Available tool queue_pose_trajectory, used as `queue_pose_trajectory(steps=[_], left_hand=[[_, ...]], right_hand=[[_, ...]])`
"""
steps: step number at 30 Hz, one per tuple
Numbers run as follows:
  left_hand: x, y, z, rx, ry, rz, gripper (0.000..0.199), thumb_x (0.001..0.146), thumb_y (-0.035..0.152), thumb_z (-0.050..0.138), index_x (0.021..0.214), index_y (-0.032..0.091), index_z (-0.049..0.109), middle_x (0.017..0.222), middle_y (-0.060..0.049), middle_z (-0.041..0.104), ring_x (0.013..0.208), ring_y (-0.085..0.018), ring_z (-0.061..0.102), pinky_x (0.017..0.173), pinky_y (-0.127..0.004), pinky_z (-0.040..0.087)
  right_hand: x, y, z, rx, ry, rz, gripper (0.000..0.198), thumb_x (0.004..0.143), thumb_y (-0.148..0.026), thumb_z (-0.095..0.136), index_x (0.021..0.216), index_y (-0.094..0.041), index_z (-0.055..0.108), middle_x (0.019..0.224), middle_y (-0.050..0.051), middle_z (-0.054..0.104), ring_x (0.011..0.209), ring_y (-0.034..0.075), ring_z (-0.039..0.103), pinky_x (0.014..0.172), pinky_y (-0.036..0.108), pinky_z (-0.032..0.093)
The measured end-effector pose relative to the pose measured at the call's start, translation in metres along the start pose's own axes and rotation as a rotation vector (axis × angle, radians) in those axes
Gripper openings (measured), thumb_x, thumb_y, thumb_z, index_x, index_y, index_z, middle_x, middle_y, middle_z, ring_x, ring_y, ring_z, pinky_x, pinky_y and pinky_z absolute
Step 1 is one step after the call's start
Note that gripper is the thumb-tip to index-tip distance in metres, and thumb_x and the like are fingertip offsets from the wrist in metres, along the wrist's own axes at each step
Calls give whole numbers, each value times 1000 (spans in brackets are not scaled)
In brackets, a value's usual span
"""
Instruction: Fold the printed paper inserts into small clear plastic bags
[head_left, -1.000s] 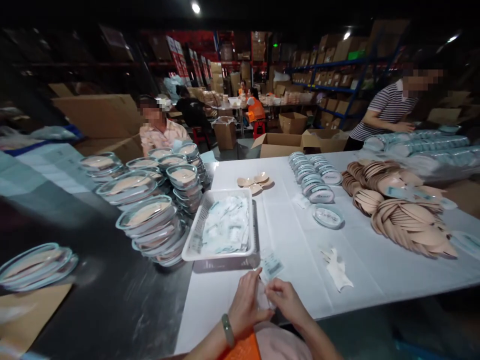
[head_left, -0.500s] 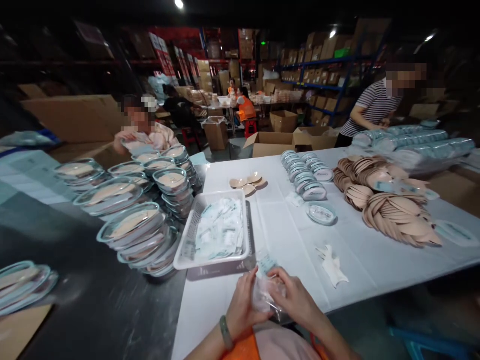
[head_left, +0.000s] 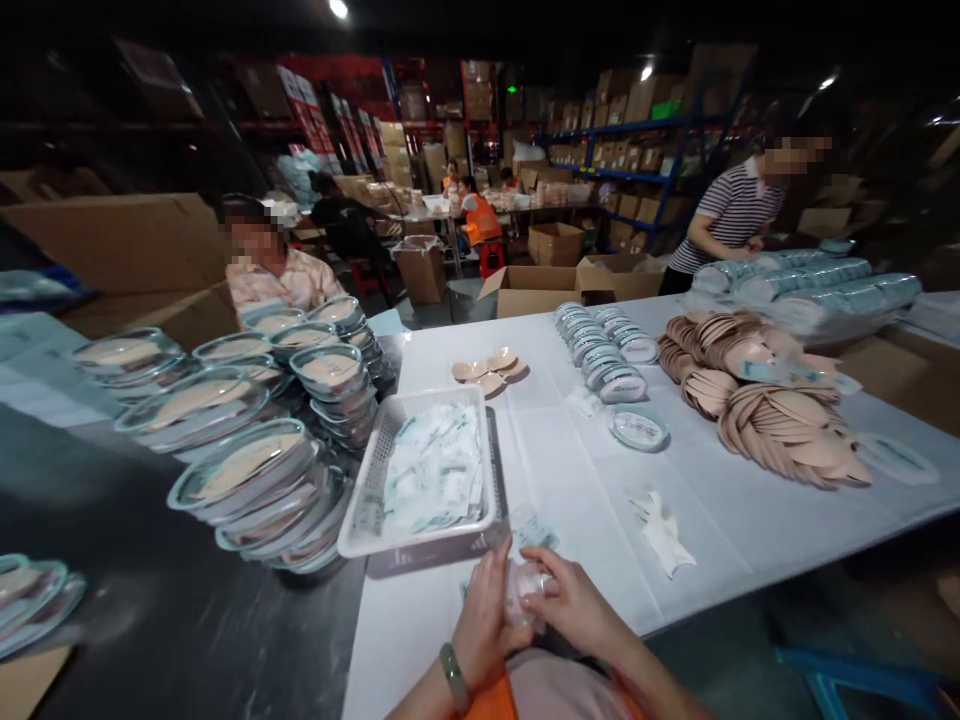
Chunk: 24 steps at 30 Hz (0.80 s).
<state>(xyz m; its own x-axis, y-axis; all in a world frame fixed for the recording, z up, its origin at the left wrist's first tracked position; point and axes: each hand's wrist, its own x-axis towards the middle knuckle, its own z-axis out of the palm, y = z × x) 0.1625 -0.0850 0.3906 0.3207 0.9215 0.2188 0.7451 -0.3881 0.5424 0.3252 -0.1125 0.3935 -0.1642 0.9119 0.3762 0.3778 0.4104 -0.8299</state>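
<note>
Right now both hands meet low at the near edge of the tabletop (head_left: 585, 480), sharing one small clear pouch (head_left: 527, 590). The left hand (head_left: 484, 618) pinches its left side and the right hand (head_left: 576, 605) pinches its right side, so each grip is narrow and closed on thin film; what the pouch holds is too blurred to tell.

Slippage looks like the main risk. The film is slick and crumpled, and the grip sits over the edge, so a loosened pinch could drop the pouch onto the lap or the floor rather than the cloth. Pulling the two sides apart unevenly could tear the film or spill what is inside.

Just beyond the grip lies a loose packet (head_left: 534, 528), and beyond that the white tray (head_left: 360, 535) of packets. To the left of the grip the stacks of clear lidded dishes (head_left: 255, 480) lean, and a stray elbow could set them sliding. To the right lies a glove (head_left: 660, 528).
</note>
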Motion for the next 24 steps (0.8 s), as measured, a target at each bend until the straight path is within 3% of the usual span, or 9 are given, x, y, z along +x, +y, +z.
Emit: queue_pose_trajectory(steps=[2, 4, 6, 10, 12, 14, 18, 22, 24], left_hand=[[-2, 0, -1, -35, 17, 13, 101, 66, 40, 52, 152, 31, 0, 154, 12, 12, 144, 1, 18, 148, -22, 15], [-1, -1, 4, -34, 0, 29, 101, 65, 42, 53, 151, 33, 1, 152, 11, 16, 142, 1, 20, 147, -23, 16], [1, -2, 11, -20, -8, 51, 98, 66, 41, 51, 151, 35, 3, 150, 10, 20, 140, 1, 22, 146, -25, 17], [6, -2, 17, -58, 1, 39, 100, 64, 42, 56, 150, 35, 6, 150, 10, 22, 141, 1, 22, 147, -25, 15], [5, -4, 14, -91, 8, 15, 103, 63, 45, 59, 150, 36, 5, 152, 12, 19, 143, 1, 21, 149, -25, 13], [4, -6, 11, -112, 21, 18, 105, 63, 44, 60, 150, 36, 3, 155, 13, 14, 145, 1, 22, 150, -25, 13], [1, -8, 11, -76, -1, 23, 106, 62, 44, 58, 151, 34, 2, 156, 13, 11, 150, 1, 19, 151, -24, 14], [5, -9, 17, -75, -12, 41, 104, 62, 43, 58, 151, 35, 4, 155, 12, 13, 149, 2, 22, 152, -25, 15], [8, -12, 14, -181, -21, 87, 128, 47, 62, 72, 151, 32, 4, 157, 9, 9, 154, -2, 18, 154, -27, 10]], right_hand=[[-3, 1, -6, 17, -6, -19, 51, 80, -41, 53, 124, -17, 59, 119, 6, 57, 95, 7, 60, 84, 17, 47], [-5, -2, -9, -162, 44, -59, 35, 82, -36, 50, 103, -17, 71, 107, 4, 60, 97, 4, 56, 88, 15, 42], [-5, -7, -6, -346, 59, -51, 28, 81, -31, 50, 93, -21, 73, 99, 1, 63, 92, 3, 53, 86, 16, 36], [2, -11, 10, -333, 117, 97, 31, 74, -21, 48, 95, -18, 72, 95, -2, 67, 78, 1, 50, 76, 15, 32], [3, -6, 10, -229, 88, 58, 33, 74, -22, 48, 95, -17, 72, 96, -2, 67, 80, 1, 55, 77, 13, 35], [1, 0, 2, -160, -34, -39, 35, 76, -27, 48, 99, -17, 73, 99, -2, 68, 89, 3, 59, 82, 11, 39], [-5, 5, -14, -236, -205, -148, 39, 70, -22, 50, 101, -16, 73, 94, -1, 66, 87, 1, 56, 82, 8, 37], [0, -1, -3, -500, -90, -40, 32, 69, -15, 50, 93, -18, 72, 93, 0, 66, 71, -3, 39, 73, 12, 24], [6, -1, 7, -584, -44, 0, 24, 71, -15, 48, 85, -13, 68, 88, 1, 65, 66, -3, 29, 70, 16, 17]])
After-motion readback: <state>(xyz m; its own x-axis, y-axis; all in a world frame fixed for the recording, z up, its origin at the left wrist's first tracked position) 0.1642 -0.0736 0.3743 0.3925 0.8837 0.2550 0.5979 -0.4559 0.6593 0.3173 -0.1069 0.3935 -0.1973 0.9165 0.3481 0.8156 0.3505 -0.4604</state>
